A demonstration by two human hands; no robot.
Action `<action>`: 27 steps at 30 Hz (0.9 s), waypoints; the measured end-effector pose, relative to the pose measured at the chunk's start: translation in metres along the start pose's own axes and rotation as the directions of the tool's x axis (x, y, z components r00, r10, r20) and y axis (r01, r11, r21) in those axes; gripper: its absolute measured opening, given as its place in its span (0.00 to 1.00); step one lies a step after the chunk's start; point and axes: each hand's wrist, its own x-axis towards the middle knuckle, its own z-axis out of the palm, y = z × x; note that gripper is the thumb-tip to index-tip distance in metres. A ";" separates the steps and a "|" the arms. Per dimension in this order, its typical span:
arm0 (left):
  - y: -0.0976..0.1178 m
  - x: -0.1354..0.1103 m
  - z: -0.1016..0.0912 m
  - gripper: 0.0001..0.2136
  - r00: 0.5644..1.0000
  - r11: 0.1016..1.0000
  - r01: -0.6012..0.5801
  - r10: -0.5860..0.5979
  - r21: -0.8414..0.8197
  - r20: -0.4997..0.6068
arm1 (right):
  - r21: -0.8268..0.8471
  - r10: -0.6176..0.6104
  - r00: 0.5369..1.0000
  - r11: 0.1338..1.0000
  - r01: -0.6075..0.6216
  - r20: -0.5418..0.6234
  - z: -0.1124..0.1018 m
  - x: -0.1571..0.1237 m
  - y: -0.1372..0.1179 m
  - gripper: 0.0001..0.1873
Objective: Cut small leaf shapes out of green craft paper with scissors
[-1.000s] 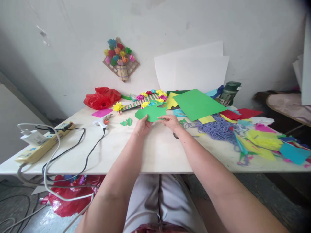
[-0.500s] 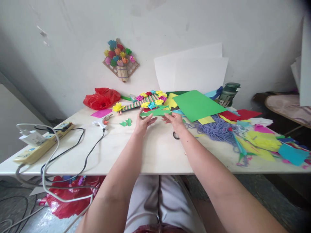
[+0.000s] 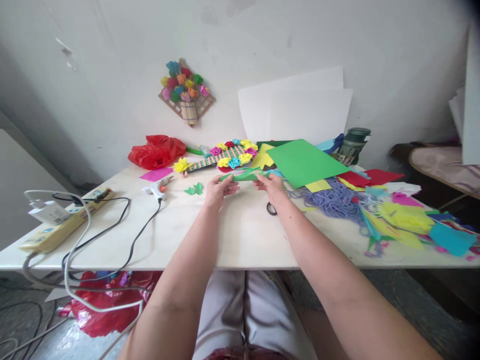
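Note:
A cut strip of green paper [image 3: 245, 176] is stretched between my two hands above the table. My left hand [image 3: 222, 190] pinches its left end, and my right hand [image 3: 270, 186] pinches the right end. Behind the strip lies a flat craft piece [image 3: 217, 160] of woven strips, edged with yellow, pink, red and blue paper flowers. Two small green paper leaves [image 3: 193, 189] rest left of my left hand. A black-handled item, perhaps scissors [image 3: 271, 209], sits partly hidden below my right hand.
A glue gun [image 3: 158, 189] and a power strip [image 3: 63, 222] with cords occupy the left side. Green sheet paper [image 3: 305, 162], purple yarn [image 3: 333, 200] and paper scraps [image 3: 405, 217] cover the right. A red plastic bag [image 3: 156, 152] and a dark jar [image 3: 354, 145] stand farther back.
The green paper has gone from a wider, spread shape to a narrower strip held tauter between both hands. My left hand has shifted slightly down, its fingers closing on the paper.

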 end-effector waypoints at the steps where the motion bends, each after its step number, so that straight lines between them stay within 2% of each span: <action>1: 0.000 0.000 0.000 0.17 1.000 1.000 -0.001 0.001 0.014 0.000 | 0.001 -0.002 1.000 1.000 0.002 -0.007 0.000 0.000 0.000 0.12; 6: 0.000 0.000 0.000 0.17 0.999 0.998 -0.042 0.041 0.043 0.008 | 0.004 -0.001 0.999 1.000 0.001 -0.035 0.000 0.001 0.000 0.11; 12: -0.005 0.004 0.000 0.15 0.996 0.999 -0.047 0.046 -0.004 -0.077 | -0.015 -0.002 1.000 1.000 0.002 0.005 0.001 0.001 0.003 0.11; 17: -0.009 0.006 -0.001 0.14 0.995 0.999 -0.042 0.041 -0.009 -0.093 | -0.031 0.003 1.000 1.000 -0.003 0.014 0.001 -0.001 0.003 0.12; 27: -0.011 0.009 0.001 0.11 0.984 0.999 -0.036 0.035 -0.005 -0.177 | -0.042 0.002 0.998 0.999 -0.005 -0.069 0.008 -0.003 0.003 0.12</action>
